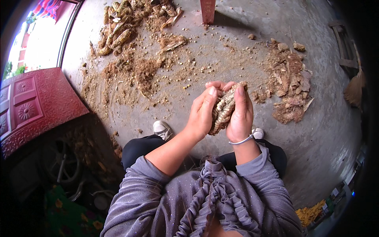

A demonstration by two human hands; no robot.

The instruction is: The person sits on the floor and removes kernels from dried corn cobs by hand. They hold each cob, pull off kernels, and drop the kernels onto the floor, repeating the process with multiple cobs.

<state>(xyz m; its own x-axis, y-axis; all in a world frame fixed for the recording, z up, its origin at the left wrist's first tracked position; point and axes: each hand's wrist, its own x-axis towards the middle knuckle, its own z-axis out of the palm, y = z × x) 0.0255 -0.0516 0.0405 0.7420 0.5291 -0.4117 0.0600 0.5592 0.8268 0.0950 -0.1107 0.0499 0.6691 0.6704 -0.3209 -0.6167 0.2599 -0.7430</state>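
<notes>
An ear of dried corn (224,111), with rows of pale kernels and gaps between some rows, is held upright at a tilt between my two hands. My left hand (203,109) wraps its left side, thumb near the top. My right hand (240,115), with a silvery bangle at the wrist, presses on its right side, thumb lying along the upper end. Both palms hide parts of the ear. Loose kernels and chaff (183,71) lie scattered on the concrete floor beyond my hands.
Corn ears (121,38) and husks are heaped at the upper left. Brown debris with cob pieces (291,89) lies at right. A red post (208,13) stands ahead, a red door panel (41,100) at left, a wheel (60,163) below it. Yellow cobs (311,211) lie lower right.
</notes>
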